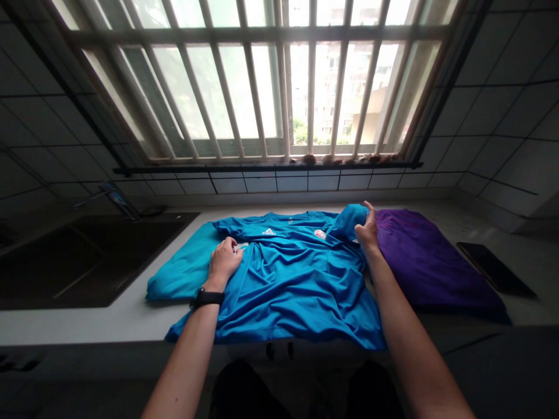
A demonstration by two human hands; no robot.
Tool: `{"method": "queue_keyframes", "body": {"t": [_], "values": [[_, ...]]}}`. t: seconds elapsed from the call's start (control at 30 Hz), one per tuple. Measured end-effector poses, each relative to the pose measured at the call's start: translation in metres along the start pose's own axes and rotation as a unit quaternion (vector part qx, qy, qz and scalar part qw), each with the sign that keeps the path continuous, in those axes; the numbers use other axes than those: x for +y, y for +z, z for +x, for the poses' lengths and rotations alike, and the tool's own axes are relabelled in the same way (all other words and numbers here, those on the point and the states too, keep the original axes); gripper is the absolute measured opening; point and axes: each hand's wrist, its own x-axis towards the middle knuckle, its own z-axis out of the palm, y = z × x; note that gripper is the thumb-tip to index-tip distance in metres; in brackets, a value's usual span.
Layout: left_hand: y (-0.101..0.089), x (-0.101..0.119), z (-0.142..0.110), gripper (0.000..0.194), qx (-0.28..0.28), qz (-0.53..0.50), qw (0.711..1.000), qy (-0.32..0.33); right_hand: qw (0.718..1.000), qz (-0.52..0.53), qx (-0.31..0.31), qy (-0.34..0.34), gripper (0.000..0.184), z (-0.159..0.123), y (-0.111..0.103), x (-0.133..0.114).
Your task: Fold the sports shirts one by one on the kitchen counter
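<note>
A blue T-shirt (297,279) lies spread and wrinkled on the counter, collar toward the window, its bottom hem hanging at the front edge. White and reddish marks show on its chest. My left hand (226,260), with a black watch on the wrist, has its fingers curled on the shirt's left side. My right hand (368,228) grips the shirt's right sleeve, which is lifted and folded over at the shoulder. Teal folded cloth (186,265) lies partly under the shirt at left. Purple folded cloth (430,262) sits close by on the right.
A dark sink (87,256) with a faucet (117,201) is set into the white counter (35,327) at left. To the right of the purple cloth lies a dark phone-like slab (495,267). Behind the counter is a barred window (271,87), with small brown objects (309,159) along its sill.
</note>
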Motion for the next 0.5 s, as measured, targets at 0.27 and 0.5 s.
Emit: {"method": "queue_keyframes", "body": {"t": [0.27, 0.5], "values": [[-0.001, -0.001, 0.0, 0.02, -0.004, -0.004, 1.0, -0.003, 0.992, -0.076, -0.006, 0.1, 0.081, -0.014, 0.006, -0.001], [-0.005, -0.004, -0.004, 0.031, 0.037, 0.001, 0.997, -0.068, 0.979, -0.054, 0.192, -0.048, 0.062, -0.011, -0.008, -0.014]]}}
